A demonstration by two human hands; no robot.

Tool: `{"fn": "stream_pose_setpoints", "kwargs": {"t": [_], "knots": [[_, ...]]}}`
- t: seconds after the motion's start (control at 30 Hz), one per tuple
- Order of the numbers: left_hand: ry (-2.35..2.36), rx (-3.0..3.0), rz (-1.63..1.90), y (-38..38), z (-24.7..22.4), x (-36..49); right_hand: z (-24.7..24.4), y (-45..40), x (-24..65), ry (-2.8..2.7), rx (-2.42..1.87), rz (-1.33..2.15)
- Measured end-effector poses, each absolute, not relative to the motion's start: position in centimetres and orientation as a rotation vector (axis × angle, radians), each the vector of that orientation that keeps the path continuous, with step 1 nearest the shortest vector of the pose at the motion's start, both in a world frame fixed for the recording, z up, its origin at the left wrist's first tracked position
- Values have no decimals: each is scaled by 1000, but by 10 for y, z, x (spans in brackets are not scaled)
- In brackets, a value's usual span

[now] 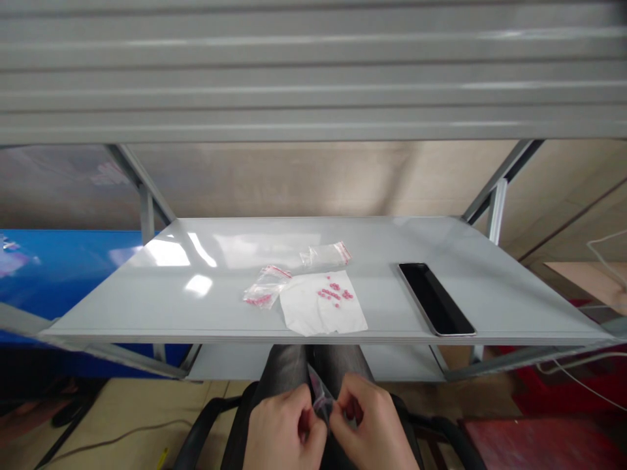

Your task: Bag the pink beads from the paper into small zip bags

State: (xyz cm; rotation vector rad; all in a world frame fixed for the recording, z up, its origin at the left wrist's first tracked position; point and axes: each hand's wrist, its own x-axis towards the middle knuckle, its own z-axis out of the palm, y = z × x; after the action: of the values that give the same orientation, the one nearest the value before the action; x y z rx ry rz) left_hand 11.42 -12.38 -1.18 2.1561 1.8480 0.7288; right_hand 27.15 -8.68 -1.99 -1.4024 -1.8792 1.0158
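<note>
My left hand and my right hand are close together above my lap, low in the view. Between them I pinch a small clear plastic bag, its upper edge standing up just in front of my grey trousers. The fingers of both hands are curled in and closed on the bag, with the fingertips of each hand nearly meeting those of the other. The bag is crumpled and partly hidden, so I cannot tell whether anything is inside it.

Ahead of me, at about chest height, is a pale grey metal shelf. On it lies a crinkled white sheet of paper with a loose cluster of small pink beads on top. Just to its left is a small clear bag with a red seal, holding a few pink beads in its lower corner. Behind the paper lies another small sealed bag. Well to the right, a black tablet lies at an angle, its screen dark. A ribbed grey shelf runs across the top of the view. A black chair arm curves beside my left hand.
</note>
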Motion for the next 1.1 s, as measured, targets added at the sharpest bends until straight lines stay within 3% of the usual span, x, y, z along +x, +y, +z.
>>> {"fn": "stream_pose_setpoints", "kwargs": {"t": [0.2,0.47,0.83,1.1], "knots": [[1601,2229,1034,-121,-4,107,-11,-86,274,-1941,-1490,952],[1340,2369,1001,-110,-23,123,1,-80,284,-1899,-1417,1180],[1341,2057,1260,-106,-19,127,2,-75,295,-1637,-1242,1303],[1145,1738,1343,-101,-19,130,21,-76,300,-1751,-1002,1401]]}}
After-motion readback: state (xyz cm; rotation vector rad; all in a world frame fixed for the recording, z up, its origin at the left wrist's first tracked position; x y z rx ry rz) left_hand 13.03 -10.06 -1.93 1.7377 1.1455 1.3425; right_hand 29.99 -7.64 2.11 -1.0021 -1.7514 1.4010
